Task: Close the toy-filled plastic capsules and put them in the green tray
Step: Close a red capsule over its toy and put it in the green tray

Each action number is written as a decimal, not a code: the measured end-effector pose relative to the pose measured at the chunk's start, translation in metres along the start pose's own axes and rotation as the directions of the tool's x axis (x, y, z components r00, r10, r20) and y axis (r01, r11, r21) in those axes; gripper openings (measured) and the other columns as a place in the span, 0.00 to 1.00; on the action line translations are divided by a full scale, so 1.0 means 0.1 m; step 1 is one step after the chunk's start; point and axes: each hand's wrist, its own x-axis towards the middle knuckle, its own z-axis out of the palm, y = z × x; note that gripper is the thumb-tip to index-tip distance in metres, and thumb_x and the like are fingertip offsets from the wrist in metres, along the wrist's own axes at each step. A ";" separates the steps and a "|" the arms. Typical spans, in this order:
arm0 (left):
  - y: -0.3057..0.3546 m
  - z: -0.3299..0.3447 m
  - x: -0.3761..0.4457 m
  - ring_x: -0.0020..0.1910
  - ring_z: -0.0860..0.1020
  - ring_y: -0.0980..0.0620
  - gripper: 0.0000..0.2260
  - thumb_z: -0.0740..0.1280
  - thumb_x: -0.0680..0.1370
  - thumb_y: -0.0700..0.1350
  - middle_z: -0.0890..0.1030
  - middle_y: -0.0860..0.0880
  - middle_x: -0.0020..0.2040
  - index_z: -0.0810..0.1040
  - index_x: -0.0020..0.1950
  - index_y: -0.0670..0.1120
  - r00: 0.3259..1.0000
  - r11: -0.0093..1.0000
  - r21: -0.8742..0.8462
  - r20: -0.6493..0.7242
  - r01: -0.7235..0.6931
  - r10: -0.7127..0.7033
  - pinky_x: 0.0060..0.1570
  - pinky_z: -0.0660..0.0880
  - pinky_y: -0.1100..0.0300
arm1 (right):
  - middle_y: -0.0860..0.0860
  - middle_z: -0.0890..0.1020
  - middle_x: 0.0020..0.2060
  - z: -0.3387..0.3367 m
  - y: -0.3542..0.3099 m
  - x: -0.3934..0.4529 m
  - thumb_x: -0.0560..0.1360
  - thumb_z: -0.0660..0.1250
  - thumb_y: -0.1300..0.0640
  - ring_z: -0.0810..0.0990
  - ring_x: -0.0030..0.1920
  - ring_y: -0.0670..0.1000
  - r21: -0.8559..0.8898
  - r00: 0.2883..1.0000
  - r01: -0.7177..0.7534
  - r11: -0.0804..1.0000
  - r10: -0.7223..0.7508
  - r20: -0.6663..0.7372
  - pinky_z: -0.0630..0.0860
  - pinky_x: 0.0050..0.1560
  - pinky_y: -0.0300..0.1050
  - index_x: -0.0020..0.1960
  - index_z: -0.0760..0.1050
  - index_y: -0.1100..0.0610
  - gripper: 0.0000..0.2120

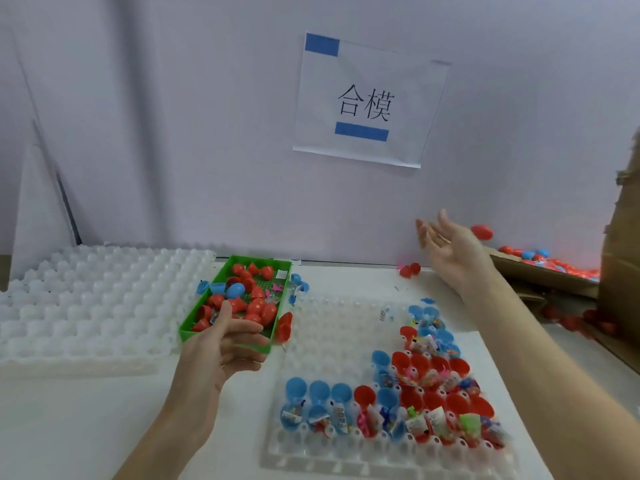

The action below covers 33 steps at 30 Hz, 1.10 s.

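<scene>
Step in hand looks like the drop-off: left hand [228, 344] grips near end of the green tray [282, 299], fingers curled on its rim, while right hand [450, 247] is up in mid-air near the wall, fingers spread wide & empty. Tray sits on bench [86, 427] w/ smooth red/blue egg-shaped capsules [256, 303] inside. Next prob. needs a pick from the clear dimpled holder [329, 323], where glossy open halves w/ toys [426, 393] wait, then snapping shut.

Head camera looks forward and down, close over the table [86, 410]; edges perhaps distorted.
</scene>
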 end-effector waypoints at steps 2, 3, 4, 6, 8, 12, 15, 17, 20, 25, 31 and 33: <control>-0.01 0.00 0.01 0.32 0.83 0.45 0.24 0.66 0.76 0.60 0.85 0.35 0.41 0.87 0.38 0.40 1.000 1.000 -0.009 0.007 -0.004 0.004 0.34 0.82 0.55 | 0.57 0.82 0.61 -0.20 0.17 0.01 0.83 0.65 0.60 0.82 0.60 0.56 -0.665 0.994 0.107 0.739 -0.086 0.065 0.79 0.59 0.45 0.67 0.76 0.64 0.15; -0.01 -0.01 0.01 0.32 0.83 0.45 0.24 0.65 0.78 0.59 0.85 0.35 0.41 0.86 0.39 0.39 1.000 1.000 -0.006 0.008 -0.006 0.006 0.35 0.81 0.53 | 0.55 0.85 0.55 -0.31 0.26 0.00 0.82 0.67 0.60 0.84 0.55 0.54 -0.880 0.984 0.176 0.441 -0.111 0.141 0.81 0.53 0.42 0.62 0.81 0.61 0.11; -0.02 -0.01 0.01 0.32 0.82 0.45 0.24 0.65 0.80 0.58 0.85 0.36 0.41 0.86 0.41 0.39 1.000 1.000 0.000 0.007 -0.007 0.007 0.36 0.80 0.53 | 0.52 0.86 0.50 -0.40 0.34 -0.01 0.81 0.68 0.59 0.84 0.49 0.50 -0.963 0.970 0.235 0.133 -0.087 0.225 0.80 0.46 0.38 0.57 0.84 0.58 0.08; -0.04 -0.01 0.01 0.32 0.82 0.45 0.24 0.64 0.81 0.58 0.85 0.37 0.40 0.85 0.42 0.38 1.000 1.000 0.014 0.008 -0.013 0.012 0.36 0.80 0.54 | 0.49 0.86 0.47 -0.52 0.44 -0.05 0.80 0.70 0.59 0.81 0.44 0.46 -0.905 0.946 0.321 -0.280 0.059 0.318 0.74 0.41 0.32 0.53 0.86 0.55 0.06; -0.04 -0.01 0.01 0.32 0.81 0.45 0.24 0.64 0.82 0.57 0.85 0.37 0.39 0.85 0.43 0.37 1.000 1.000 0.022 0.007 -0.015 0.015 0.36 0.79 0.54 | 0.51 0.86 0.50 -0.57 0.50 -0.06 0.79 0.70 0.60 0.81 0.44 0.46 -0.835 0.943 0.333 -0.439 0.144 0.300 0.75 0.45 0.33 0.54 0.86 0.56 0.07; -0.03 -0.03 0.02 0.31 0.81 0.46 0.24 0.63 0.84 0.56 0.85 0.38 0.38 0.84 0.43 0.37 1.000 0.999 0.038 0.000 -0.007 0.007 0.37 0.78 0.54 | 0.53 0.84 0.54 -0.58 0.44 -0.02 0.78 0.72 0.63 0.81 0.48 0.48 -0.772 0.943 0.318 -0.551 0.267 0.199 0.78 0.50 0.38 0.55 0.86 0.57 0.08; -0.02 -0.05 0.03 0.31 0.82 0.47 0.24 0.62 0.84 0.56 0.85 0.38 0.38 0.84 0.43 0.38 1.000 1.000 0.031 0.003 -0.006 0.006 0.37 0.78 0.54 | 0.53 0.85 0.53 -0.57 0.41 0.03 0.77 0.73 0.63 0.82 0.46 0.49 -0.740 0.939 0.330 -0.586 0.285 0.193 0.82 0.51 0.41 0.55 0.86 0.57 0.08; -0.02 -0.05 0.03 0.31 0.81 0.47 0.24 0.63 0.84 0.56 0.85 0.38 0.38 0.85 0.42 0.39 1.000 0.999 0.037 0.008 -0.001 0.001 0.37 0.78 0.54 | 0.52 0.86 0.52 -0.57 0.40 0.05 0.77 0.73 0.63 0.81 0.43 0.46 -0.728 0.939 0.337 -0.597 0.263 0.219 0.82 0.49 0.38 0.55 0.86 0.57 0.08; -0.04 -0.04 0.03 0.32 0.81 0.46 0.22 0.65 0.84 0.54 0.85 0.38 0.38 0.86 0.40 0.40 0.999 0.997 0.081 0.038 0.006 -0.009 0.35 0.79 0.56 | 0.51 0.86 0.49 -0.52 0.32 0.08 0.77 0.73 0.63 0.80 0.41 0.43 -0.737 0.941 0.338 -0.585 0.232 0.247 0.77 0.42 0.32 0.54 0.86 0.57 0.08; -0.11 0.01 -0.04 0.36 0.83 0.49 0.08 0.72 0.79 0.48 0.86 0.45 0.40 0.86 0.44 0.45 0.969 0.928 0.294 0.168 -0.227 0.183 0.36 0.80 0.61 | 0.48 0.85 0.43 -0.28 0.37 -0.09 0.77 0.73 0.60 0.81 0.40 0.44 -0.761 0.927 0.376 -0.529 0.214 0.309 0.72 0.35 0.29 0.53 0.86 0.57 0.06; -0.26 0.13 -0.14 0.55 0.81 0.58 0.14 0.78 0.76 0.46 0.80 0.60 0.57 0.82 0.59 0.59 0.874 0.739 0.500 0.413 -0.451 0.255 0.50 0.81 0.63 | 0.46 0.83 0.44 0.07 0.91 -0.52 0.79 0.70 0.60 0.81 0.42 0.46 -0.810 0.893 0.437 -0.390 0.291 0.342 0.74 0.38 0.31 0.53 0.86 0.57 0.07; -0.28 0.11 -0.13 0.58 0.80 0.60 0.18 0.78 0.76 0.47 0.77 0.60 0.61 0.80 0.64 0.60 0.849 0.696 0.523 0.465 -0.491 0.250 0.53 0.81 0.64 | 0.46 0.83 0.42 0.15 1.07 -0.65 0.78 0.70 0.59 0.82 0.43 0.49 -0.827 0.882 0.450 -0.337 0.315 0.352 0.75 0.37 0.33 0.51 0.86 0.57 0.06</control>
